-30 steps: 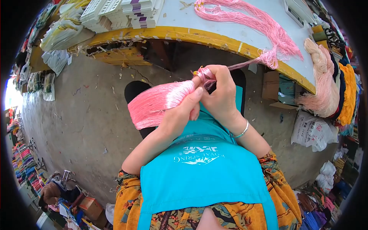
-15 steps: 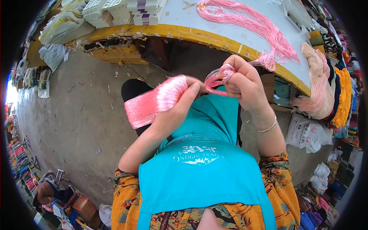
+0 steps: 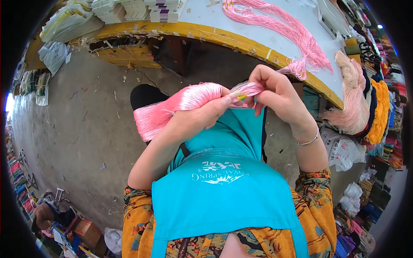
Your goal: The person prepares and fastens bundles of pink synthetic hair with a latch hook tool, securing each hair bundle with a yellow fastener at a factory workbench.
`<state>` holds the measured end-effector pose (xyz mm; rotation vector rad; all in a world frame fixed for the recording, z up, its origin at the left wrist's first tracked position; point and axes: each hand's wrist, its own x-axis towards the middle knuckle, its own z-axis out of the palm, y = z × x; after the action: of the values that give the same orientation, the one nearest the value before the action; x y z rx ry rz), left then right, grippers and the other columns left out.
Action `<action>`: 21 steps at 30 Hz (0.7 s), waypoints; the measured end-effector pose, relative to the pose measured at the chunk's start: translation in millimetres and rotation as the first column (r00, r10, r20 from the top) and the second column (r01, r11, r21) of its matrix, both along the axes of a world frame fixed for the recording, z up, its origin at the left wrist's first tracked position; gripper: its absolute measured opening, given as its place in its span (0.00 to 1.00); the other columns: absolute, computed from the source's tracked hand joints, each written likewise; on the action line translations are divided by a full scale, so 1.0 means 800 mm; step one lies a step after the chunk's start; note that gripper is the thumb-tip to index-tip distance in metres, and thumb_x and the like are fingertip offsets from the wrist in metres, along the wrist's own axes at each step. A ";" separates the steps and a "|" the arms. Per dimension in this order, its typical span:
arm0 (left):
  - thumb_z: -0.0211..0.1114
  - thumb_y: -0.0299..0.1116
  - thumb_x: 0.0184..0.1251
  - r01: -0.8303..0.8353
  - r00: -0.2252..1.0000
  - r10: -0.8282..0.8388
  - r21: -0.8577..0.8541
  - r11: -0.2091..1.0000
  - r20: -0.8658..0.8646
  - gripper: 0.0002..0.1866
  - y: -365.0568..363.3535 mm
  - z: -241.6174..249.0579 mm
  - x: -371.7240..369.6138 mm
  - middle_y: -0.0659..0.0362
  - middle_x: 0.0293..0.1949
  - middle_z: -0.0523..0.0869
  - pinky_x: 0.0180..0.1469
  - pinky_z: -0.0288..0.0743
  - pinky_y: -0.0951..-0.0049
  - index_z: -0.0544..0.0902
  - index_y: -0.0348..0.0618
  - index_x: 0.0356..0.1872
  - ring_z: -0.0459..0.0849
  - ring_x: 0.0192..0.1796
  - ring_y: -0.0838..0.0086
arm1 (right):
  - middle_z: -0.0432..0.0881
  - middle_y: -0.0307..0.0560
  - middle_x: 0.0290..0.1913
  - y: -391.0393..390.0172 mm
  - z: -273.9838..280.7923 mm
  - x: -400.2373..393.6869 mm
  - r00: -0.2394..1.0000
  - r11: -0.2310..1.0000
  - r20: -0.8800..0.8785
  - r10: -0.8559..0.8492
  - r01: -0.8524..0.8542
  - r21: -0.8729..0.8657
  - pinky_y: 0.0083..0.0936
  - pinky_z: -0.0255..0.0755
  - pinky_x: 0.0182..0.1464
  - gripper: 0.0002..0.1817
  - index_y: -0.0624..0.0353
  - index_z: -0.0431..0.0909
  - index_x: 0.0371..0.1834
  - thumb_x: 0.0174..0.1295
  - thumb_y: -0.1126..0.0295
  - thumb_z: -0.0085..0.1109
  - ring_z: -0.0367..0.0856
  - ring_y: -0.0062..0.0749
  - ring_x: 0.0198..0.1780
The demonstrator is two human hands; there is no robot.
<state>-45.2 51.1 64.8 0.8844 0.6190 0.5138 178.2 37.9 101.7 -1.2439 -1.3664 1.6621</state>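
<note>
A thick skein of shiny pink thread (image 3: pixel 172 107) lies across my left hand (image 3: pixel 200 114), its wide looped end hanging to the left over my dark-clad knee. The left thumb and fingers pinch the skein's narrow end, where a small yellow piece (image 3: pixel 242 97) shows. Close on the right, the thumb and bent fingers of my right hand (image 3: pixel 275 92) hold the gathered end of the same pink thread. Some of its fingertips are hidden behind the strands. Both hands are above the turquoise apron (image 3: pixel 223 198).
A white table with a yellow edge (image 3: pixel 206 32) curves across the top. More pink thread (image 3: pixel 284 26) lies on it, with stacked white cards (image 3: pixel 131 9) at left. Peach skeins (image 3: pixel 352 94) and orange skeins (image 3: pixel 379 112) hang at right. A white bag (image 3: pixel 342 150) is below.
My right hand has opened out from a tight fist and moved slightly lower. The thread loop around its fingers is now a straighter bundle, with the yellow piece beside the left thumb.
</note>
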 end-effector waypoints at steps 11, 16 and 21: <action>0.61 0.32 0.73 -0.158 0.927 0.323 0.584 0.796 -0.189 0.10 -0.008 -0.017 0.007 0.62 0.34 0.83 0.40 0.74 0.78 0.81 0.34 0.45 0.79 0.36 0.82 | 0.74 0.30 0.27 -0.002 -0.023 -0.016 0.993 0.995 0.111 -0.038 0.027 0.092 0.11 0.59 0.28 0.06 0.63 0.79 0.38 0.67 0.71 0.56 0.67 0.09 0.27; 0.64 0.24 0.67 -0.352 0.904 0.423 0.451 0.820 -0.062 0.10 -0.007 -0.013 0.016 0.62 0.41 0.80 0.41 0.76 0.81 0.80 0.36 0.48 0.79 0.37 0.83 | 0.80 0.36 0.31 -0.010 -0.028 -0.031 0.973 0.981 -0.136 -0.187 0.192 0.030 0.11 0.68 0.33 0.06 0.66 0.79 0.38 0.66 0.73 0.57 0.73 0.10 0.31; 0.66 0.22 0.63 -0.346 0.848 0.521 0.650 0.677 -0.091 0.11 -0.009 0.002 0.014 0.62 0.48 0.77 0.38 0.72 0.84 0.82 0.40 0.47 0.77 0.35 0.82 | 0.79 0.35 0.30 -0.012 -0.037 -0.038 0.967 0.966 -0.112 -0.229 0.240 0.097 0.11 0.68 0.33 0.05 0.66 0.79 0.37 0.66 0.74 0.58 0.73 0.11 0.31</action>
<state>-34.3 44.1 66.3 1.4573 0.9552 1.0913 147.6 28.6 72.0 -1.1923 -1.1840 1.4455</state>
